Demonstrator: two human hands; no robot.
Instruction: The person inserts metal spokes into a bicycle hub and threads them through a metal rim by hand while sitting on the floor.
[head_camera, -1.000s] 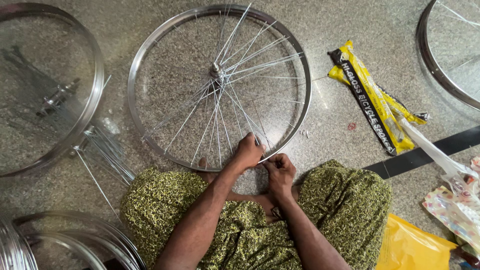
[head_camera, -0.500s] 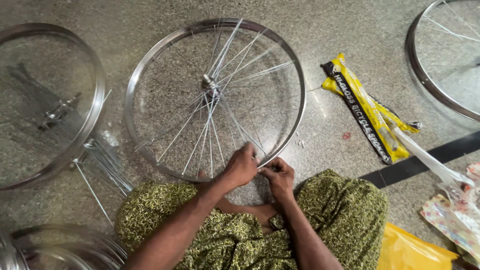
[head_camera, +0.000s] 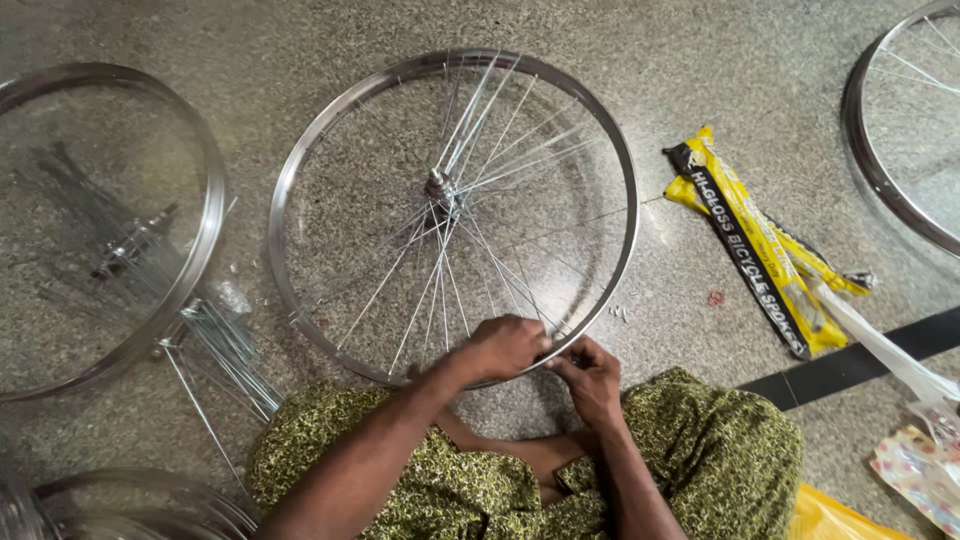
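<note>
So this is wheel lacing, partway in. The bicycle rim (head_camera: 300, 150) lies flat on the speckled stone floor (head_camera: 700, 90), right in front of the person's crossed legs, with the hub (head_camera: 437, 186) sitting roughly in the middle. Only some of the spokes (head_camera: 520, 150) are in, fanning toward the far-right and near sides, while the left part of the rim is mostly bare.

Both hands meet at the near edge of the rim. The left hand (head_camera: 505, 347) is curled over the rim with its fingers closed down on it, as if steadying that spot. The right hand (head_camera: 590, 375) is just beside it, fingertips pinched narrow on something small at the rim; I can't make out whether that's a nipple or a spoke end, too tiny to tell.

My read: one spoke is being fixed to the rim here. The next move probably calls for a fresh spoke from the loose bundle of spokes (head_camera: 225, 350) lying on the floor by the rim's near-left side, and matching it to the right hole.

Other stuff around: a second rim (head_camera: 205, 200) toward the left edge of the floor, another rim (head_camera: 870, 170) at the far-right corner, and a yellow-and-black spoke packet (head_camera: 750, 240) to the right.
</note>
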